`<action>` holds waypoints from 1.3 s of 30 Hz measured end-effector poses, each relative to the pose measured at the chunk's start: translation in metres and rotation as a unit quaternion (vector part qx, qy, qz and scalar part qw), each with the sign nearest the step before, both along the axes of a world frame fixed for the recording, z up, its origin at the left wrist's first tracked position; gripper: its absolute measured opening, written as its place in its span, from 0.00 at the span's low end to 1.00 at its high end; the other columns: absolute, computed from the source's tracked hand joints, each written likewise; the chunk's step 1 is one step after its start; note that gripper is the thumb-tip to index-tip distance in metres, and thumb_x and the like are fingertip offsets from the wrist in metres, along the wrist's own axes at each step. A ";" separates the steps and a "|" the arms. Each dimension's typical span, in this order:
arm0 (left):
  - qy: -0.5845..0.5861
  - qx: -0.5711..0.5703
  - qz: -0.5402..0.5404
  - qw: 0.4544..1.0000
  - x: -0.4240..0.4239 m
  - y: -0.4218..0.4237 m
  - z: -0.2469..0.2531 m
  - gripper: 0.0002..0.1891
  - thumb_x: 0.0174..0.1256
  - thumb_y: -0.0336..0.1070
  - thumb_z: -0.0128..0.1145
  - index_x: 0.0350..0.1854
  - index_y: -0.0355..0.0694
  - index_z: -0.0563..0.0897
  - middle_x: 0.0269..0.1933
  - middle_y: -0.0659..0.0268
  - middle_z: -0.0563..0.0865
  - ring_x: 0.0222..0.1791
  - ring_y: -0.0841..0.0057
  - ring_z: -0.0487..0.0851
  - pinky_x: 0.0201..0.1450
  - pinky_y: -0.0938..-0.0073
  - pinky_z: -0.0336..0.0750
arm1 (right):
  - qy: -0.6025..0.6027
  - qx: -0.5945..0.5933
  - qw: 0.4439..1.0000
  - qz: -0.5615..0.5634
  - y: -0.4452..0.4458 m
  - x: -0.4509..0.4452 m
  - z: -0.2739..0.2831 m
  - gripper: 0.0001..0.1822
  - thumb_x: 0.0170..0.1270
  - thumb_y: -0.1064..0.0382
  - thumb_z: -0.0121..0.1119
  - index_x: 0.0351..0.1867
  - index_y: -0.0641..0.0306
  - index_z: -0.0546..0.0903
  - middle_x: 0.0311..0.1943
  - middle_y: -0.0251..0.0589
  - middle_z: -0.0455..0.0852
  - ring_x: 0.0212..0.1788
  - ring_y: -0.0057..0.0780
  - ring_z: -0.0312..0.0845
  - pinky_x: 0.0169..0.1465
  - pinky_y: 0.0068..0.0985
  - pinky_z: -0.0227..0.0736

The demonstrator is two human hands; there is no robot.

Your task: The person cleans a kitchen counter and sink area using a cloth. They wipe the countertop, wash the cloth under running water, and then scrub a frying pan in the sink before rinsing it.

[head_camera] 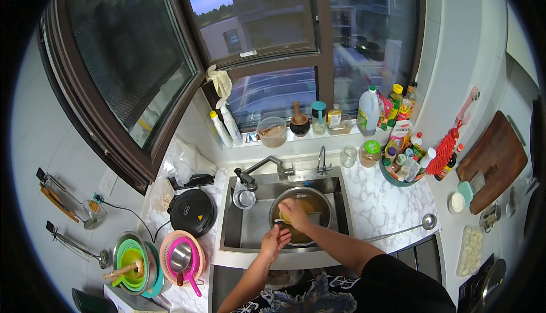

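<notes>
A large metal bowl (328, 215) of brownish water stands in the steel sink (251, 238), with some yellowish things in it. Over the bowl, my right hand (294, 214) has its fingers curled around something pale yellow that I cannot make out clearly. My left hand (276, 240) is at the bowl's near left rim, palm turned up and fingers apart, with nothing seen in it. Just above the left side of the sink is the dark faucet (260, 168). A small clear cup (244, 199) sits at the sink's back left.
To the left stand a black electric griddle (192, 213) and stacked colanders (164, 257). Glass jars (348, 156) and a basket of bottles (394, 176) are behind right. A ladle (428, 221) lies on the right counter. The open window (147, 151) juts in at upper left.
</notes>
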State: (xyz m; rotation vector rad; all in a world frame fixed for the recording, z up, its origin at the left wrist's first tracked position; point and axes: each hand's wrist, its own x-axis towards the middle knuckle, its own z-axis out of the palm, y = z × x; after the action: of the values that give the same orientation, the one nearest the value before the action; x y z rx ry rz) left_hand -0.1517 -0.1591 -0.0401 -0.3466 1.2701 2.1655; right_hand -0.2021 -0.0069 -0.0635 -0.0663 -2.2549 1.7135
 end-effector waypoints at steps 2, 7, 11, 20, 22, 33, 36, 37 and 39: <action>-0.071 0.175 0.012 0.982 -0.001 0.003 0.019 0.21 0.76 0.48 0.51 0.58 0.36 0.73 0.46 0.59 0.85 0.40 0.70 0.84 0.45 0.73 0.81 | 0.031 0.091 0.994 0.047 -0.018 0.016 -0.014 0.24 0.70 0.48 0.55 0.55 0.67 0.77 0.43 0.53 0.82 0.49 0.41 0.79 0.54 0.36 0.71; 0.004 0.224 0.022 0.974 -0.018 -0.025 -0.049 0.26 0.76 0.59 0.40 0.57 0.40 0.74 0.52 0.60 0.82 0.56 0.65 0.79 0.64 0.59 0.72 | -0.088 -0.086 0.974 0.190 -0.053 0.059 0.025 0.34 0.70 0.46 0.55 0.68 0.68 0.66 0.60 0.52 0.77 0.60 0.36 0.76 0.60 0.33 0.70; -0.041 0.170 -0.011 0.984 0.011 -0.008 -0.024 0.16 0.77 0.45 0.47 0.55 0.38 0.76 0.53 0.59 0.83 0.55 0.66 0.81 0.62 0.59 0.74 | -0.011 -0.164 0.973 0.162 -0.030 0.059 0.107 0.34 0.72 0.44 0.52 0.71 0.64 0.63 0.65 0.46 0.73 0.61 0.37 0.75 0.64 0.33 0.67; 0.069 0.381 -0.109 0.916 0.067 0.013 0.080 0.21 0.77 0.52 0.43 0.55 0.38 0.76 0.57 0.55 0.81 0.61 0.64 0.75 0.67 0.59 0.67 | 0.008 -0.696 0.576 0.429 -0.062 0.129 0.138 0.33 0.73 0.51 0.48 0.76 0.59 0.56 0.75 0.47 0.58 0.75 0.41 0.56 0.73 0.37 0.55; 0.010 0.362 -0.004 0.932 0.074 -0.009 0.062 0.20 0.77 0.51 0.43 0.52 0.38 0.77 0.56 0.54 0.81 0.60 0.64 0.76 0.66 0.60 0.67 | -0.021 -0.698 0.567 0.437 -0.062 0.158 0.095 0.33 0.73 0.55 0.50 0.75 0.62 0.56 0.75 0.45 0.58 0.76 0.41 0.52 0.74 0.38 0.53; 0.597 -0.212 -0.270 0.725 0.174 0.009 0.090 0.32 0.73 0.49 0.50 0.74 0.37 0.63 0.66 0.49 0.75 0.66 0.58 0.73 0.69 0.64 0.61 | -0.049 -0.737 0.647 0.191 -0.040 0.291 0.042 0.23 0.76 0.42 0.43 0.63 0.48 0.73 0.59 0.32 0.78 0.62 0.27 0.71 0.64 0.40 0.65; 0.697 -0.217 -0.195 0.655 0.197 0.036 0.115 0.33 0.70 0.48 0.54 0.72 0.34 0.65 0.68 0.47 0.72 0.69 0.54 0.68 0.72 0.57 0.57 | -0.046 -0.723 0.680 0.111 -0.050 0.307 0.030 0.19 0.75 0.48 0.48 0.58 0.53 0.77 0.49 0.34 0.82 0.54 0.25 0.76 0.59 0.37 0.70; 0.711 -0.184 -0.176 0.655 0.195 0.044 0.127 0.33 0.69 0.47 0.54 0.71 0.33 0.65 0.67 0.48 0.72 0.69 0.54 0.69 0.72 0.56 0.57 | -0.044 -0.718 0.690 0.086 -0.053 0.314 0.024 0.17 0.74 0.50 0.49 0.56 0.54 0.78 0.46 0.35 0.84 0.51 0.24 0.78 0.57 0.36 0.72; 0.573 -0.018 -0.224 0.788 0.201 0.057 0.143 0.30 0.71 0.45 0.53 0.69 0.29 0.67 0.62 0.46 0.77 0.62 0.56 0.77 0.69 0.59 0.66 | -0.099 -0.716 0.674 0.154 -0.066 0.333 0.070 0.18 0.75 0.54 0.44 0.57 0.60 0.77 0.48 0.42 0.83 0.55 0.33 0.78 0.60 0.37 0.72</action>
State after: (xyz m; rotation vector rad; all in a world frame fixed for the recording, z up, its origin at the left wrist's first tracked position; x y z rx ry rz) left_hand 0.0497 -0.1018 0.1024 1.3455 1.7093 1.8521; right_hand 0.1313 -0.0733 0.0063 -0.2106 -0.4020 3.2764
